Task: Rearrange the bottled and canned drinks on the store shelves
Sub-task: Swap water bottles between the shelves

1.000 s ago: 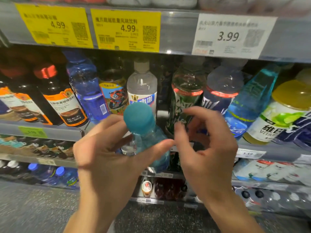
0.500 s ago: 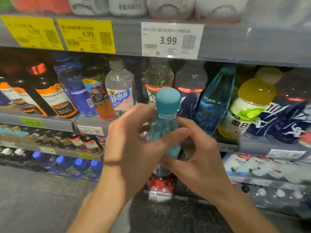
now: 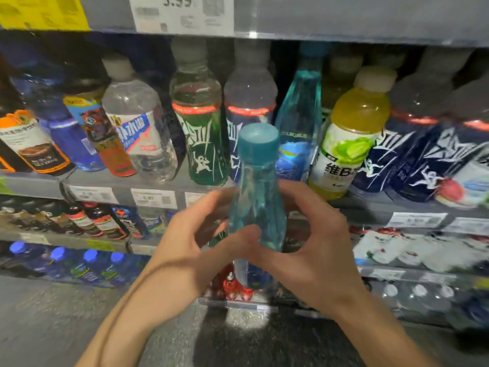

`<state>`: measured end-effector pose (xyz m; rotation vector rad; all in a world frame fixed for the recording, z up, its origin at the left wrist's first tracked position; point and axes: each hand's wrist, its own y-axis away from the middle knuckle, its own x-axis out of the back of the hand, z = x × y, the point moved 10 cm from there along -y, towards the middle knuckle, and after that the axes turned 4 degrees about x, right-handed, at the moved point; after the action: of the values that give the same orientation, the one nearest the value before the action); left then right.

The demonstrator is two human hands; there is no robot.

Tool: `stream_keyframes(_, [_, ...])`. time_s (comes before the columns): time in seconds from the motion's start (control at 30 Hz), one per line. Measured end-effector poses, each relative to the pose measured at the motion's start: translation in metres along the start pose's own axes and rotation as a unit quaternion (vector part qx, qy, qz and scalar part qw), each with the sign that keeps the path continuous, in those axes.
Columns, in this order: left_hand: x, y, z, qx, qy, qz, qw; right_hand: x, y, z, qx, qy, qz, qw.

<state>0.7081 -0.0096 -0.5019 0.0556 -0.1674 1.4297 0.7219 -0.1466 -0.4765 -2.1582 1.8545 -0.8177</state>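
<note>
Both hands, left [image 3: 190, 250] and right [image 3: 315, 250], curl around the teal bottle [image 3: 258, 197], held upright in front of the shelf [image 3: 148, 182]. The row there is packed tight; pushing it in could topple the green bottle [image 3: 202, 133] or its neighbours.

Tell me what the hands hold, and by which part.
Both hands, left and right, hold the teal-capped bottle by its body, below the neck.

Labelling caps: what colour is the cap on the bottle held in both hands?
Teal-blue cap, on the clear blue plastic bottle; head view.
</note>
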Motion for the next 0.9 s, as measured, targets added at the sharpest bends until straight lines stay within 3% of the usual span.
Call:
stream_keyframes(0.33, [-0.018, 0.004, -0.072, -0.021, -0.010, 0.002, 1.000, -0.012, 0.043, 0.064, -0.016, 0.002, 0.039, 0.999])
stream_keyframes(0.67, [-0.035, 0.012, -0.143, -0.100, -0.010, -0.001, 0.995, -0.036, 0.079, 0.125, 0.081, 0.039, 0.053, 0.995])
stream_keyframes(0.9, [-0.027, 0.000, -0.213, -0.124, -0.050, 0.013, 0.991, -0.057, 0.099, 0.167, 0.150, -0.006, 0.038, 0.988])
